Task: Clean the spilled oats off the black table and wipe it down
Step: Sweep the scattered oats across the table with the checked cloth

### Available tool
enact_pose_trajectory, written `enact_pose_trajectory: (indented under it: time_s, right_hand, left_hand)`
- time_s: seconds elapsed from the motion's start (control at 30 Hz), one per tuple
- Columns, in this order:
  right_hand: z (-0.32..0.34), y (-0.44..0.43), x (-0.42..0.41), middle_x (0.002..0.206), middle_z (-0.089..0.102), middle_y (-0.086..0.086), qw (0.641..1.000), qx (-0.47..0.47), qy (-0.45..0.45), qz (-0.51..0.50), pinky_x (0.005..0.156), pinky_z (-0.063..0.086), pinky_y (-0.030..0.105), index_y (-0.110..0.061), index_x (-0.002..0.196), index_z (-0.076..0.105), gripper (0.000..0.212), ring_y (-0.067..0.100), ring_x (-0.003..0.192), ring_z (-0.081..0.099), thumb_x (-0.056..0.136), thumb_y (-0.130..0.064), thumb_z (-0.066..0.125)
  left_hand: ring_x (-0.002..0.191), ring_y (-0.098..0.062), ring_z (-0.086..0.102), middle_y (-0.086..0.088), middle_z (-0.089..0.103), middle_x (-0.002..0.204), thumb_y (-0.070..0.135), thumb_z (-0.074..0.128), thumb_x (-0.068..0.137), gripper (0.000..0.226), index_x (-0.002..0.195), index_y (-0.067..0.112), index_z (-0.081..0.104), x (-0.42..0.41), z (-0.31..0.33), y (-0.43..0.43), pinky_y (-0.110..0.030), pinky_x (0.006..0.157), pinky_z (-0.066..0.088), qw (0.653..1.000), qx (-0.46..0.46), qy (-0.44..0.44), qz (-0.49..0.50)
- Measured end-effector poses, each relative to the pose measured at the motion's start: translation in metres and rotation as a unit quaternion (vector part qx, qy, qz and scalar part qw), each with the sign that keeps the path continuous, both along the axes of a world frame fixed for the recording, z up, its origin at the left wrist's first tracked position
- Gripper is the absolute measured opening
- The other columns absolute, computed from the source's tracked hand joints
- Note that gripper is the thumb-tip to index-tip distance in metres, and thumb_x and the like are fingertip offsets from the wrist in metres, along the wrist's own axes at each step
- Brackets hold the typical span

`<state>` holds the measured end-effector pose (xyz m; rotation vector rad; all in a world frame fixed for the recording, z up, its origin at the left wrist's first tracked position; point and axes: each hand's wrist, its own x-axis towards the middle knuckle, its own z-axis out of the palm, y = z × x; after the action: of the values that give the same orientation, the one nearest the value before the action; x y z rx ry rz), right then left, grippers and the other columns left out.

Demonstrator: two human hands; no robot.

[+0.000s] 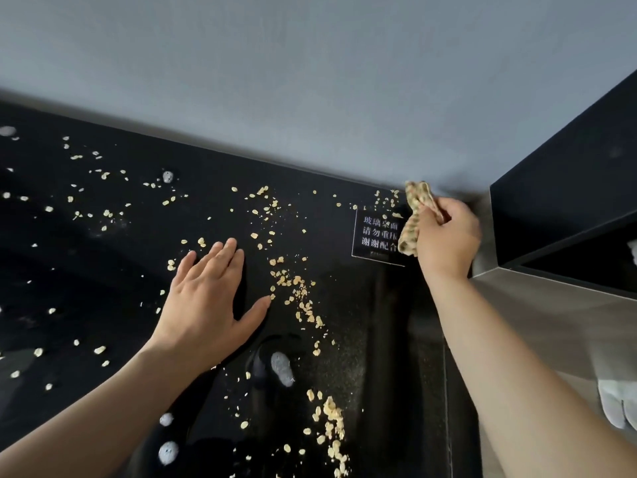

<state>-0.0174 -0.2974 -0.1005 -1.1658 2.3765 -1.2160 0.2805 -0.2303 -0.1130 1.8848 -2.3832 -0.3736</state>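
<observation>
Pale oat flakes [300, 298] lie scattered over the glossy black table [86, 263], thickest in a band running from the middle toward the near edge. My left hand [210, 294] rests flat on the table with straight fingers, just left of that band. My right hand [444, 232] grips a crumpled patterned cloth [415, 215] at the table's far right corner, next to the wall. The cloth hangs over part of a sign.
A small black sign with white characters [379, 234] lies flat near the far right corner. A grey wall [310, 81] borders the far edge. A dark cabinet [568, 188] stands on the right, with a grey ledge [537, 315] below it and white fabric [617, 405].
</observation>
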Motion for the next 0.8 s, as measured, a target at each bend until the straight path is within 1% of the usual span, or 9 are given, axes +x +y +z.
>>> enact_pose_trajectory:
  time_s: [0.1,0.2,0.27,0.37,0.47,0.57,0.67,0.7,0.8]
  right_hand:
    - [-0.011,-0.009,0.000,0.098,0.070,0.010,0.999,0.033,0.010,-0.007,0.079,0.043,0.021,-0.007,0.105,0.070,0.020,0.022,0.089,0.063,0.088,-0.012,0.060]
    - [-0.016,-0.016,0.009,0.108,0.067,0.012,0.998,0.050,0.034,-0.012,0.088,0.041,0.028,-0.007,0.111,0.067,0.025,0.027,0.100,0.060,0.088,-0.010,0.058]
    - [-0.016,-0.022,0.015,0.112,0.064,0.014,0.996,0.065,0.057,-0.009,0.088,0.037,0.026,-0.006,0.115,0.065,0.027,0.028,0.103,0.058,0.090,-0.011,0.057]
    - [-0.015,-0.030,0.018,0.114,0.061,0.016,0.993,0.079,0.082,0.008,0.086,0.035,0.026,-0.006,0.117,0.064,0.027,0.030,0.104,0.056,0.091,-0.012,0.056]
    - [-0.015,-0.034,0.016,0.113,0.063,0.015,0.992,0.084,0.094,0.030,0.086,0.035,0.026,-0.006,0.115,0.065,0.027,0.029,0.103,0.057,0.091,-0.014,0.057]
    - [-0.015,-0.037,0.019,0.112,0.064,0.013,0.990,0.084,0.098,0.048,0.086,0.037,0.027,-0.007,0.114,0.066,0.027,0.029,0.103,0.058,0.091,-0.016,0.058]
    - [-0.014,-0.039,0.035,0.112,0.064,0.010,0.990,0.068,0.087,0.084,0.080,0.033,0.017,-0.007,0.115,0.065,0.026,0.025,0.102,0.058,0.092,-0.015,0.058]
    - [-0.014,-0.039,0.042,0.111,0.064,0.009,0.991,0.058,0.078,0.096,0.079,0.033,0.015,-0.007,0.115,0.065,0.026,0.023,0.100,0.059,0.092,-0.014,0.058]
    - [-0.016,-0.041,0.061,0.104,0.066,0.004,0.987,0.024,0.028,0.156,0.079,0.038,0.014,-0.008,0.112,0.068,0.024,0.014,0.092,0.059,0.090,-0.012,0.060]
  left_hand:
    - [0.140,-0.022,0.032,-0.008,0.037,0.150,0.069,0.034,0.079,0.087,0.137,0.005,0.048,0.000,-0.001,0.000,-0.043,0.117,0.016,1.000,0.001,-0.005,0.000]
    - [0.138,-0.024,0.036,-0.009,0.040,0.148,0.070,0.035,0.078,0.087,0.135,0.005,0.050,0.000,0.000,-0.001,-0.043,0.117,0.018,1.000,0.002,-0.016,-0.009]
    - [0.135,-0.024,0.041,-0.010,0.044,0.145,0.070,0.036,0.078,0.086,0.131,0.005,0.054,0.000,0.002,-0.003,-0.044,0.116,0.019,1.000,0.005,-0.021,-0.011]
    - [0.132,-0.024,0.045,-0.010,0.048,0.143,0.070,0.036,0.078,0.084,0.128,0.005,0.057,0.002,0.006,-0.005,-0.044,0.116,0.018,0.999,0.015,-0.029,-0.015]
    - [0.131,-0.025,0.046,-0.011,0.049,0.141,0.069,0.037,0.079,0.083,0.127,0.004,0.058,0.001,0.007,-0.004,-0.041,0.115,0.015,0.999,0.022,-0.034,-0.014]
    - [0.131,-0.026,0.047,-0.013,0.049,0.141,0.068,0.038,0.080,0.083,0.127,0.003,0.058,0.000,0.006,-0.004,-0.042,0.114,0.016,0.999,0.025,-0.037,-0.015]
    - [0.131,-0.027,0.046,-0.013,0.048,0.142,0.068,0.038,0.080,0.084,0.128,0.003,0.057,-0.001,0.006,-0.002,-0.042,0.114,0.016,0.999,0.025,-0.037,-0.012]
    - [0.131,-0.027,0.046,-0.013,0.048,0.142,0.069,0.038,0.080,0.084,0.128,0.002,0.057,-0.001,0.006,-0.002,-0.042,0.114,0.016,0.999,0.026,-0.039,-0.012]
    - [0.131,-0.027,0.046,-0.013,0.048,0.142,0.069,0.038,0.079,0.085,0.128,0.003,0.057,0.000,0.006,-0.002,-0.041,0.114,0.016,0.998,0.031,-0.045,-0.011]
